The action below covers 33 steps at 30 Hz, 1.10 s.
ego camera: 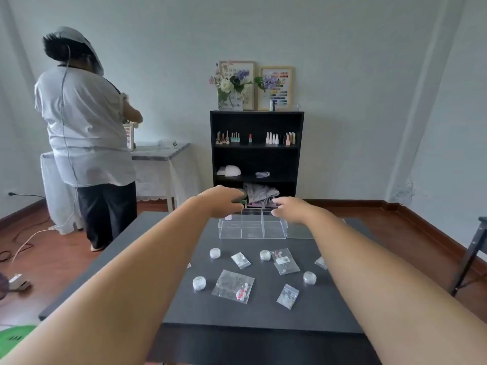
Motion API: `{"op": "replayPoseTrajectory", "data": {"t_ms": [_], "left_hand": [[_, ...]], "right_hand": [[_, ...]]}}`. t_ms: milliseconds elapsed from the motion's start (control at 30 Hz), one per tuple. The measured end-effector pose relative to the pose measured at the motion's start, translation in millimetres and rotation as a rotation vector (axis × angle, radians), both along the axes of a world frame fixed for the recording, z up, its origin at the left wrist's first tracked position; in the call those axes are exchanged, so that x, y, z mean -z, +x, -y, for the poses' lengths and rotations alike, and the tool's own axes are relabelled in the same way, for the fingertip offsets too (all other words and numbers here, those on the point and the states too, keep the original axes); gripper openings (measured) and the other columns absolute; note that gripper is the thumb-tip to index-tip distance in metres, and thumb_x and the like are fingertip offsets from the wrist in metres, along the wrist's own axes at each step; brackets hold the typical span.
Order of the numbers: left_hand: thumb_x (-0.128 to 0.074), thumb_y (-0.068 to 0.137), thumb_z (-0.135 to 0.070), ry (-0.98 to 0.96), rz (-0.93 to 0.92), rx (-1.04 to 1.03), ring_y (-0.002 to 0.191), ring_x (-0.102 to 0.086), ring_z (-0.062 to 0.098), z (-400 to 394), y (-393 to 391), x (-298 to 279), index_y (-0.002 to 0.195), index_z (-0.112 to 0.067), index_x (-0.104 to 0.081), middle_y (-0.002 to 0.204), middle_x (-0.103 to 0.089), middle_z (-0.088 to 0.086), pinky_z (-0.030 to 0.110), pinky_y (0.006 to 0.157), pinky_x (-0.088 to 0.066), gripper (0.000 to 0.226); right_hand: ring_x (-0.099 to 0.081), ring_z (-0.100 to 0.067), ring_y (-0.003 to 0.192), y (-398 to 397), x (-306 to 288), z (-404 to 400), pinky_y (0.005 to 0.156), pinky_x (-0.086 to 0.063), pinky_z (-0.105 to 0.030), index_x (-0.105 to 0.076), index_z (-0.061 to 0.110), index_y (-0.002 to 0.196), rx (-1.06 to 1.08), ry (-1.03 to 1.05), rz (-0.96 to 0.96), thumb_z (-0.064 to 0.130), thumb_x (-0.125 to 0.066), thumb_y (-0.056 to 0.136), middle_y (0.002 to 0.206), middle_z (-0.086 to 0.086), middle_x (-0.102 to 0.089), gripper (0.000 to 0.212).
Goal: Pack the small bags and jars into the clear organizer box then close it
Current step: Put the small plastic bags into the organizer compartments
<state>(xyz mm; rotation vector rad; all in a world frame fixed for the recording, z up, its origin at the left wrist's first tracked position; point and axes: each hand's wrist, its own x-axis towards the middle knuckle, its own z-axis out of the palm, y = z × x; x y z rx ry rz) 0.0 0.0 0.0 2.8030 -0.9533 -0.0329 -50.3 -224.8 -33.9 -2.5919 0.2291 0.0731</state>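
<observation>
The clear organizer box (251, 229) stands at the far middle of the dark table (263, 317), with dividers inside and no lid on top. A clear flat panel (299, 231) lies right beside it. My left hand (224, 200) hovers at the box's far left corner with its fingers curled; what they touch is hidden. My right hand (290, 209) sits over the far right rim, fingers apart. Several small round jars (215, 253) and several small clear bags (233, 285) lie scattered on the table in front of the box.
A black shelf unit (257, 154) with small bottles stands against the wall behind the table. A person in a white shirt (84, 133) stands at a side table on the left with their back turned. Cables run along the wooden floor at left.
</observation>
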Motion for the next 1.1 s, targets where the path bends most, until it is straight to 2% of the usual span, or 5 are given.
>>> {"op": "replayPoseTrajectory", "data": {"t_ms": [133, 267, 533, 833, 1100], "left_hand": [[-0.058, 0.089, -0.041, -0.111, -0.079, 0.036, 0.104, -0.06, 0.008, -19.0, -6.2, 28.6, 0.116, -0.028, -0.067, 0.112, -0.068, -0.012, 0.027, 0.09, -0.046, 0.031], [-0.071, 0.079, -0.04, -0.085, -0.273, 0.094, 0.086, -0.063, -0.005, -19.8, -23.0, 66.8, 0.092, -0.032, -0.073, 0.09, -0.07, -0.021, 0.022, 0.08, -0.048, 0.016], [-0.073, 0.065, -0.064, 0.253, -0.321, 0.153, 0.116, -0.048, 0.015, -16.4, -47.0, 95.5, 0.129, -0.035, -0.052, 0.128, -0.05, -0.012, 0.036, 0.096, -0.039, 0.074], [-0.079, 0.061, -0.06, 0.192, -0.303, 0.149, 0.101, -0.05, 0.018, -19.0, -42.1, 107.9, 0.109, -0.035, -0.048, 0.107, -0.051, -0.012, 0.036, 0.085, -0.043, 0.062], [-0.069, 0.084, -0.04, 0.108, -0.375, 0.137, 0.085, -0.054, 0.01, -22.2, -28.7, 100.4, 0.126, -0.035, -0.044, 0.104, -0.054, -0.008, 0.029, 0.073, -0.04, 0.05]], "right_hand": [[-0.053, -0.013, 0.102, -16.6, 20.8, 10.8, 0.084, -0.038, -0.026, -0.051, 0.032, 0.137, -0.019, -0.014, -0.03, 0.036, -0.068, 0.085, 0.129, 0.0, -0.058, 0.055], [-0.056, -0.017, 0.108, -28.3, 40.4, 12.3, 0.085, -0.041, -0.027, -0.051, 0.029, 0.138, -0.039, -0.081, -0.13, 0.033, -0.075, 0.081, 0.125, 0.0, -0.058, 0.062], [-0.047, -0.026, 0.127, -28.3, 64.4, -3.4, 0.099, -0.041, -0.038, -0.046, 0.022, 0.141, 0.009, -0.187, -0.179, 0.038, -0.075, 0.079, 0.146, -0.008, -0.041, 0.07], [-0.054, -0.026, 0.113, -31.7, 74.1, -9.2, 0.082, -0.044, -0.031, -0.05, 0.02, 0.136, 0.153, -0.063, -0.115, 0.025, -0.082, 0.073, 0.135, -0.007, -0.051, 0.071], [-0.052, -0.024, 0.1, -30.5, 77.8, -4.8, 0.066, -0.042, -0.029, -0.053, 0.026, 0.131, 0.168, 0.069, -0.044, 0.011, -0.081, 0.069, 0.13, -0.007, -0.054, 0.069]]}}
